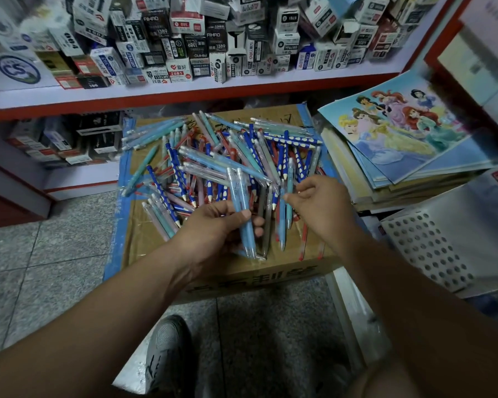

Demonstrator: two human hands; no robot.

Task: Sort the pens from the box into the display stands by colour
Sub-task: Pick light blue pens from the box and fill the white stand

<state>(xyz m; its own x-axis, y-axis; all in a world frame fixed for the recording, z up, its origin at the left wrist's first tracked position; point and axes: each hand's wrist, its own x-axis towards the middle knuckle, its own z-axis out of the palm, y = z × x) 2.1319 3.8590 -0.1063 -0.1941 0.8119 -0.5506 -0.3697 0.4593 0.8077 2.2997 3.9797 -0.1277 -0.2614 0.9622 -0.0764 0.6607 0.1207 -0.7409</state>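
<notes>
**A short carry leftward**

Our left hand [213,228] has its fingers [258,223] curled round two pale blue pens [243,208], just below the centre of the frame. Their long axis runs nearly top to bottom, tips toward the bottom edge. Just right of them our right hand [321,205] pinches, thumb against forefinger, what looks like a teal pen [289,179] lying almost parallel (the knuckles partly hide the grip). So the right hand is the nearer one, and we judge the pen needs only a short carry leftward into the bundle, if its colour matches. The pile [213,156] sprawls across the box [293,116] at centre. Dotted navy and red pens cross around the teal one and may drag. Posters [400,124] lie at right, a perforated white basket [431,248] at lower right; we can make out no stand.
</notes>
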